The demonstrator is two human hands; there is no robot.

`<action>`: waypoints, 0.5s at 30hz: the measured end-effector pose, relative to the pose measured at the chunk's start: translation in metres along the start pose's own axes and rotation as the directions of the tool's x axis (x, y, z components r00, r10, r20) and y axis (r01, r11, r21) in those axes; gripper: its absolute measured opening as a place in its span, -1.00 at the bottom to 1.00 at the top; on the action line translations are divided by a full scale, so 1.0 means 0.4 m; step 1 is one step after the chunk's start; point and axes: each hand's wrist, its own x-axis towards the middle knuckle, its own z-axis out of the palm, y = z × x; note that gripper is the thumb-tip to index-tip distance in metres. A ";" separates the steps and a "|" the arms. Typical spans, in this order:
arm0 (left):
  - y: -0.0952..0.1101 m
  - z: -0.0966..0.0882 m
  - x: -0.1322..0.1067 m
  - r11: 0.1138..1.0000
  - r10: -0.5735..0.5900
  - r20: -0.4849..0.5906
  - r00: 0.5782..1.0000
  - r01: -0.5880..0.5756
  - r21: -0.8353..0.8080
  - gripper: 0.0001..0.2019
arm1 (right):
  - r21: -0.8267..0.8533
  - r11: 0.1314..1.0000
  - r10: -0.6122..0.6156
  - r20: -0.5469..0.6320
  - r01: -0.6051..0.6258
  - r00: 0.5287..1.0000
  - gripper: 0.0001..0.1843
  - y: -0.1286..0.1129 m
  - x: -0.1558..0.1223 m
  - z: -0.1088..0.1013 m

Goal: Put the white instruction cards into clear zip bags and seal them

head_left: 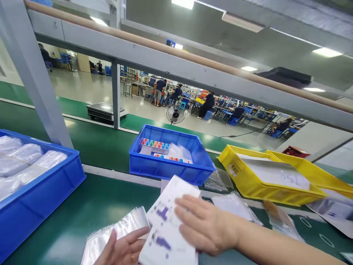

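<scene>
A stack of white printed sheets with purple pictures lies at a slant in front of me. My right hand rests on the top sheet, its fingers stretched out and slightly blurred. Palm up, my left hand is open at the stack's left edge; whether it touches the edge I cannot tell. Partly behind that hand is a pile of clear plastic bags. Straight beyond the sheets stands a blue bin holding colourful printed strips and clear packets.
A large blue bin of bundled plastic bags stands left. Yellow bins with paper are at right, near loose plastic packets and rubber bands. A grey frame post rises at left. People work in the background.
</scene>
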 end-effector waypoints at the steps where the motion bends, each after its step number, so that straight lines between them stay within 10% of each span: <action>1: -0.019 0.036 0.003 0.999 -0.046 0.085 0.995 0.048 -0.019 -0.25 | 0.039 0.997 -0.069 0.022 0.068 0.997 -0.73 -0.032 -0.004 0.020; 6: -0.117 0.124 -0.001 0.972 -0.218 0.227 0.949 0.233 -0.039 -0.37 | 0.070 0.972 -0.232 0.150 0.223 0.961 -0.70 -0.091 -0.062 0.096; 10: -0.181 0.113 -0.018 0.988 -0.140 0.154 0.978 0.149 -0.046 -0.55 | 0.123 0.984 0.129 -0.014 -0.126 0.992 -0.46 -0.058 -0.191 0.177; 13: -0.225 0.129 -0.021 0.998 -0.068 0.082 0.994 0.067 0.020 -0.54 | 0.571 0.718 0.585 -0.184 -0.398 0.790 -0.29 -0.042 -0.266 0.261; 15: -0.256 0.159 -0.011 0.997 0.001 -0.012 1.000 0.000 0.077 -0.49 | 0.873 0.386 0.709 -0.075 -0.297 0.702 -0.30 -0.051 -0.282 0.318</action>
